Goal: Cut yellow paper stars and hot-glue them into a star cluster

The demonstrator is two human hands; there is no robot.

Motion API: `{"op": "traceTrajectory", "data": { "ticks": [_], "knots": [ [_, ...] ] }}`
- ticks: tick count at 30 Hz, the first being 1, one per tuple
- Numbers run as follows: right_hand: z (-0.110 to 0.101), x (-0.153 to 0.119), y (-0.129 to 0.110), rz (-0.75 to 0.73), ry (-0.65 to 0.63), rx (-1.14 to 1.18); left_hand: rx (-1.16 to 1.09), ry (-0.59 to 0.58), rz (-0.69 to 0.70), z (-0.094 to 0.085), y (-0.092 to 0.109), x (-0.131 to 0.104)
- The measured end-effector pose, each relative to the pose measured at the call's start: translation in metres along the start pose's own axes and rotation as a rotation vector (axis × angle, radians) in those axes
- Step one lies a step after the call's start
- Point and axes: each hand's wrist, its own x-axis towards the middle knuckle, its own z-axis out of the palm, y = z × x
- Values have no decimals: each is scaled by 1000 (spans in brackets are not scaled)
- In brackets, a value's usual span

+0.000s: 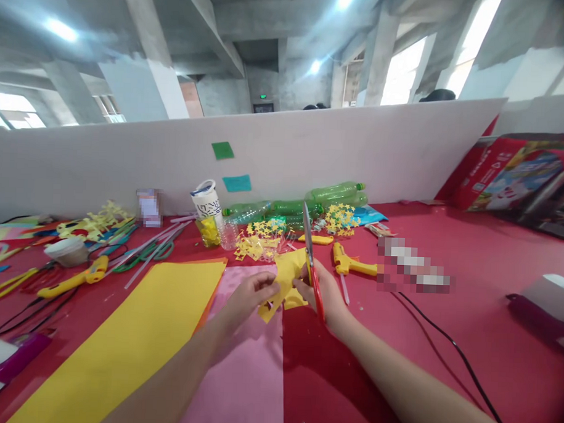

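Observation:
My left hand (256, 292) pinches the left edge of a small yellow sheet (289, 270) with cut-outs along its lower part. On its other side my right hand (323, 293) holds red-handled scissors (317, 287), blades pointing up, and its fingertips touch the sheet. Another yellow piece (295, 298) shows beneath. Below the hands lie a pink sheet (244, 370) and the red tabletop (322, 385). Small yellow stars (262, 235) are heaped just behind, with a second heap (341, 220) further right.
Yellow glue guns (354, 263) (78, 278) lie on both sides, with a black cable (457, 347) at right. Green bottles (335, 193) and a white cup (207, 203) stand or lie near the white partition (284, 137). A large yellow sheet (125, 335) covers the left front.

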Motion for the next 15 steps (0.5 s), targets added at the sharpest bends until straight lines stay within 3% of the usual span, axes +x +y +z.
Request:
{"op": "traceTrajectory", "data": {
  "ticks": [4, 8, 11, 15],
  "knots": [
    [1, -2, 2, -61, -15, -41, -93, -36, -82, 4, -10, -4],
    [3, -3, 2, 2, -55, 18, -41, -49, -121, -3, -11, -12],
    [8, -6, 1, 45, -92, 81, -113, -158, -163, -4, -7, -16],
    [15, -13, 0, -26, -113, 26, -224, -271, -195, -1, -10, -16]
  ]
}}
